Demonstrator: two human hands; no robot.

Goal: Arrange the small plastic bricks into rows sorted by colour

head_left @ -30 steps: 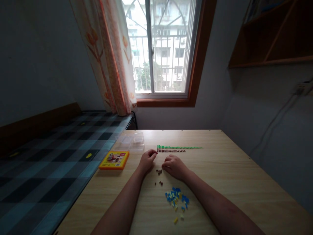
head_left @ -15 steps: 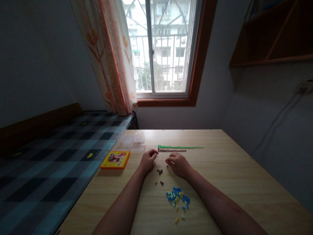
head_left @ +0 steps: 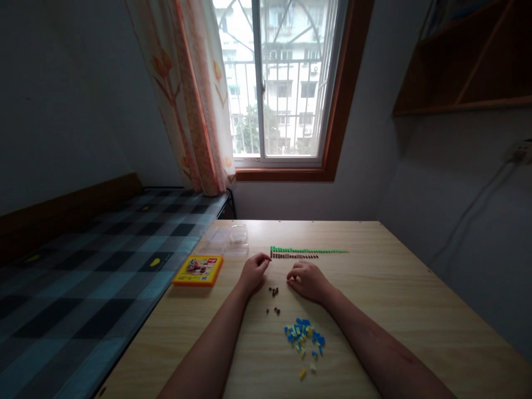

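My left hand (head_left: 254,274) rests on the table with its fingers curled. Its fingertips are at the left end of a row of small brown bricks (head_left: 291,256); whether they hold anything is hidden. Just behind lies a longer row of green bricks (head_left: 307,251). To the right, my right hand (head_left: 308,281) is bent down to the tabletop, thumb and fingers together where a loose brown brick lay; that brick is now covered by them. Between the hands and nearer me are several loose brown bricks (head_left: 274,291). A pile of blue and yellow bricks (head_left: 305,332) lies between my forearms.
A yellow and orange box (head_left: 198,270) with a printed picture lies at the table's left edge. Behind it stand clear plastic trays (head_left: 226,242). A bed with a checked cover (head_left: 103,266) adjoins the wooden table (head_left: 394,288) on the left.
My right hand has moved slightly right and towards me, over the loose brown brick beside its fingertips, which no longer shows. My left hand stays by the row. The view has shifted slightly.
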